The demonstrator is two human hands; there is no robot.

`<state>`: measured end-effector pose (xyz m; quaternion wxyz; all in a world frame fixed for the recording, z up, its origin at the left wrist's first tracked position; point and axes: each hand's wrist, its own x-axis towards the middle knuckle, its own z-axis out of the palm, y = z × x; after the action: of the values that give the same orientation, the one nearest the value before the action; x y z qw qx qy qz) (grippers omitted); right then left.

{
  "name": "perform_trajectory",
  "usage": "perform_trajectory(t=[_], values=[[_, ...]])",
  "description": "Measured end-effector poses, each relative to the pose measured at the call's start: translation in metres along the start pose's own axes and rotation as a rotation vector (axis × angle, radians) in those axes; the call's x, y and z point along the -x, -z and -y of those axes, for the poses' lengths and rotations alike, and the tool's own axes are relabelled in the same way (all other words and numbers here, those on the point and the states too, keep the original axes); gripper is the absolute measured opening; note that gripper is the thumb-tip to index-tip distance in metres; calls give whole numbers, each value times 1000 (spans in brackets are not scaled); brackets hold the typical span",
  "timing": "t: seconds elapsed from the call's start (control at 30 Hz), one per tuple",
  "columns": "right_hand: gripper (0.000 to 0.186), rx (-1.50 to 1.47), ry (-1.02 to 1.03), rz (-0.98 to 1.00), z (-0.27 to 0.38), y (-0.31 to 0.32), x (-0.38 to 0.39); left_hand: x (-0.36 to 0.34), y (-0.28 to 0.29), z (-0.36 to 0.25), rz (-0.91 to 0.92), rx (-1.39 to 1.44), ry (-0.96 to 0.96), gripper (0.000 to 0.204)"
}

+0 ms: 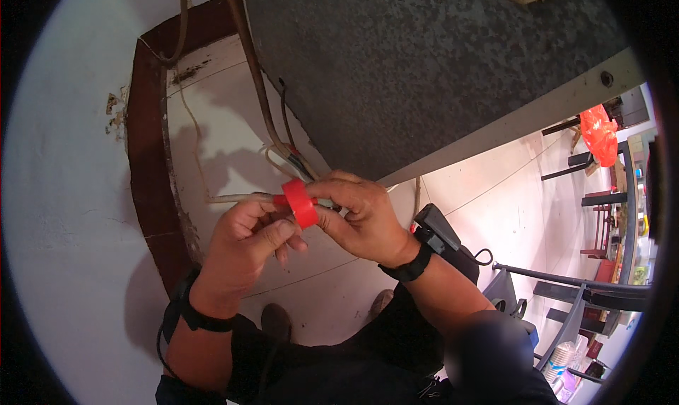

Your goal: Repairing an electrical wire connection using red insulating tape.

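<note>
Between my hands is a roll of red electrical tape (300, 203). My right hand (361, 218) pinches the roll's right side between thumb and fingers. A pale cable (237, 198) comes in from the left to my left hand (247, 242), whose fingers are closed around it beside the roll. A bit of red tape shows on the cable at those fingertips. Behind my right hand, several wires (300, 163) run up toward a thick brown cable (254, 80). My fingers and the roll hide where the wires meet the pale cable.
A large grey mottled metal housing (424, 73) fills the far side, its pale lower edge close above my right hand. At left stands a white wall (71, 193) with a dark red skirting (147, 150). Stools, a red bag (599, 136) and a dark bag (449, 235) are at right.
</note>
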<state>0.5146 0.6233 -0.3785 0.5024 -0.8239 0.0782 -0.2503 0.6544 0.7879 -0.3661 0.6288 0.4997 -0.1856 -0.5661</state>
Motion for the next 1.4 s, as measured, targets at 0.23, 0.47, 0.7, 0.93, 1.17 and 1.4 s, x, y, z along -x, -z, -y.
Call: perform_trajectory(t=[0.23,0.47,0.7,0.93,1.17,1.4], values=[[19,-180,-99,23,0,-8,3,-5,-2,16,-109,58,-241,20],[24,-770,-419,159,-10,-8,6,-12,6,19,-39,-240,-383,27],[29,-846,-492,223,-9,-3,0,-16,6,23,15,-181,-456,35],[27,-773,-513,268,-11,1,-1,-17,7,5,52,-440,-476,31],[21,-758,-528,270,-17,-3,3,-24,18,5,3,-757,-610,28],[19,-646,-485,238,-16,-6,2,-19,20,0,-97,-958,-615,22]])
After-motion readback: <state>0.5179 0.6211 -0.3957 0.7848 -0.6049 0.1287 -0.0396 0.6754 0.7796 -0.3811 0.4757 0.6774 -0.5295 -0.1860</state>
